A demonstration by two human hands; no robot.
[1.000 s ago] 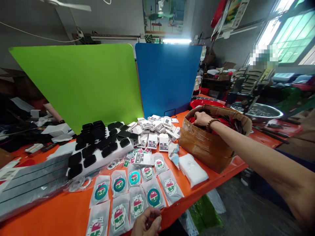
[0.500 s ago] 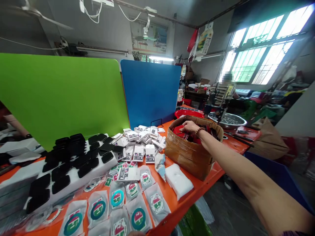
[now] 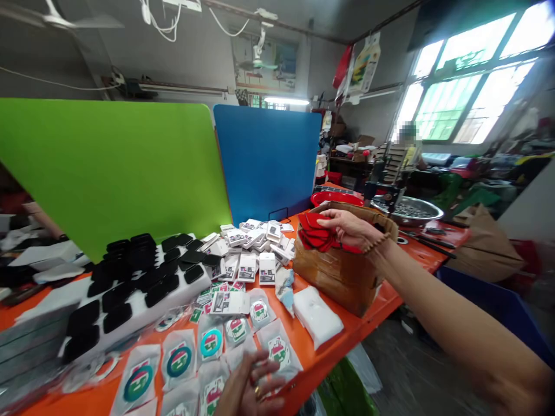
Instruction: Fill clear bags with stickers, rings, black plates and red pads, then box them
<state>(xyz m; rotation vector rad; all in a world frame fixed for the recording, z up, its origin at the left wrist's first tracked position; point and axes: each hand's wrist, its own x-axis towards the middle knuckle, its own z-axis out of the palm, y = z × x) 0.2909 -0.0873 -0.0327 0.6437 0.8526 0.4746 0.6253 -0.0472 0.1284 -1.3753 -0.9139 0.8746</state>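
Observation:
A bunch of flat red pieces, which look like small pouches, is pinched in my right hand. That hand is over the near rim of a brown cardboard box whose inside is mostly hidden. My left hand is low at the front edge, palm up with fingers spread and nothing in it. Just behind and beside it lie clear packets holding printed cards and rings. A folded stack of white sheets or bags lies between the left hand and the box.
Small white boxes are heaped mid-table. Black rounded cases rest on white foam at left. Green and blue panels stand behind. A metal basin and hand press are beyond the box. Another person sits farther back.
My right hand has lifted out of the cardboard box, bringing the red pieces over its rim. My left hand has come up into view from the bottom edge, fingers spread.

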